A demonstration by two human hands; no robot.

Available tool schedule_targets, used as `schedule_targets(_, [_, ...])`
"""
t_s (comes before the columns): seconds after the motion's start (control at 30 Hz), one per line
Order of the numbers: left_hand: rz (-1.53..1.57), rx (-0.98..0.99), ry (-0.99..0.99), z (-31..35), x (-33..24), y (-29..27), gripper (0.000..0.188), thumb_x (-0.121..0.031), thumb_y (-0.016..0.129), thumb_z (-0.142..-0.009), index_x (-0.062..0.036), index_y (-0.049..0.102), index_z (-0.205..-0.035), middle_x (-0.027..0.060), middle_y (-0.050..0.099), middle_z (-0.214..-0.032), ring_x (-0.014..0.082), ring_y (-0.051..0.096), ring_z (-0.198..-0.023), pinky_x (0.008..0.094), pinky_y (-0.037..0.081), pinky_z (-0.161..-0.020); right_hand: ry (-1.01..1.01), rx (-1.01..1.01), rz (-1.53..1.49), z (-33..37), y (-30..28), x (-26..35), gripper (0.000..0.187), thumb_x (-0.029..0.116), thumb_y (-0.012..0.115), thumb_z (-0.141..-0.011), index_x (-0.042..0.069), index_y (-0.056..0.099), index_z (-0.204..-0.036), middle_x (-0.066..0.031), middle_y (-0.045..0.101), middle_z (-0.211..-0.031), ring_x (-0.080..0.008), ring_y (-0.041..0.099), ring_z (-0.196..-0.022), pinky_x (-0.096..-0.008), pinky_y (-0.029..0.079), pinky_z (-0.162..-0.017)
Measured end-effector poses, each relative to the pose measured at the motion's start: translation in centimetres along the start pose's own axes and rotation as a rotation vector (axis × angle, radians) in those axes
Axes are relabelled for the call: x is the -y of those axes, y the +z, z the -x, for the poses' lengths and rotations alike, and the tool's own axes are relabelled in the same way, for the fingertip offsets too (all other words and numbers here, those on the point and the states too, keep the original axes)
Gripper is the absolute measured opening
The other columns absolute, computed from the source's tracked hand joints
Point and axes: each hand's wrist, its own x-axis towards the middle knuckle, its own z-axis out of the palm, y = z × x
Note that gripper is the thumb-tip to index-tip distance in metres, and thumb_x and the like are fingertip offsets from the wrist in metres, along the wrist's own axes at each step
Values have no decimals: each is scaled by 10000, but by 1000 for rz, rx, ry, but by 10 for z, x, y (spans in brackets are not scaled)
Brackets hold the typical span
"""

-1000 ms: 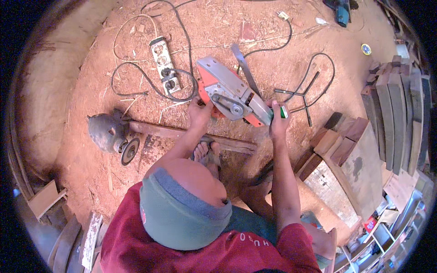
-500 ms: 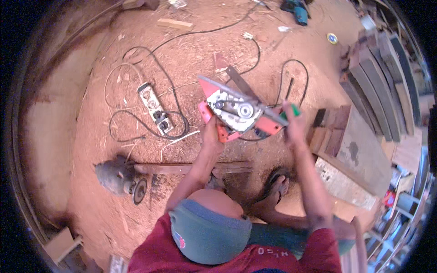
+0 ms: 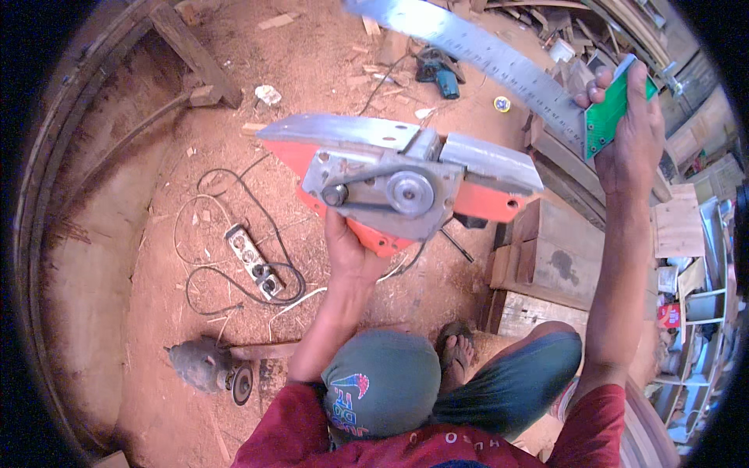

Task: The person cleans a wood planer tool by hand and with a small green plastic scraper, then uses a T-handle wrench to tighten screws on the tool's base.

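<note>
My left hand grips an orange electric planer from below. The planer is upside down, its metal sole facing up and the side toward me showing two pulleys and a dark belt. Raised to the far right, my right hand is closed around the green handle of a try square. Its steel ruled blade points away to the upper left, above and apart from the planer. The fingers under the planer are mostly hidden.
A white power strip with a looped black cord lies on the shaving-strewn floor at left. Nearer is a grey motor with a disc. A teal power tool lies farther off. Wooden blocks and laden shelves stand at right.
My right hand has lifted the try square away from the planer, up and to the right. The planer has come up closer, with its sole tilted more level.
</note>
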Motion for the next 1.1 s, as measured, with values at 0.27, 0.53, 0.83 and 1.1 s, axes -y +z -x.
schedule_targets(0.27, [140, 225, 30, 40, 3, -10, 556, -458, 493, -1069, -68, 549, -1462, 120, 656, -1408, 303, 658, -1265, 507, 528, -1094, 120, 287, -82, 32, 39, -6, 291, 362, 563, -1118, 77, 546, -1057, -60, 602, -903, -118, 546, -709, -282, 505, -633])
schedule_targets(0.53, [76, 196, 97, 60, -3, -11, 608, -529, 548, -1022, -67, 582, -1417, 108, 695, -1333, 272, 695, -1189, 458, 573, -1014, 112, 421, -180, 36, 32, 0, 271, 344, 569, -1117, 83, 543, -1050, -59, 583, -905, -109, 531, -725, -281, 492, -646])
schedule_targets(0.83, [39, 168, 200, 66, -12, -12, 587, -514, 543, -1040, -69, 575, -1422, 113, 683, -1353, 293, 684, -1214, 480, 563, -1041, 113, 213, -208, 51, 65, 5, 209, 347, 578, -1112, 155, 495, -1100, -28, 581, -800, -117, 597, -588, -287, 528, -489])
schedule_targets(1.1, [-10, 93, 247, 69, -16, -11, 629, -532, 563, -1032, -70, 546, -1459, 121, 660, -1395, 315, 664, -1257, 508, 538, -1091, 117, 231, -198, 56, 71, 4, 230, 368, 575, -1110, 153, 495, -1090, -27, 605, -793, -121, 594, -580, -289, 537, -514])
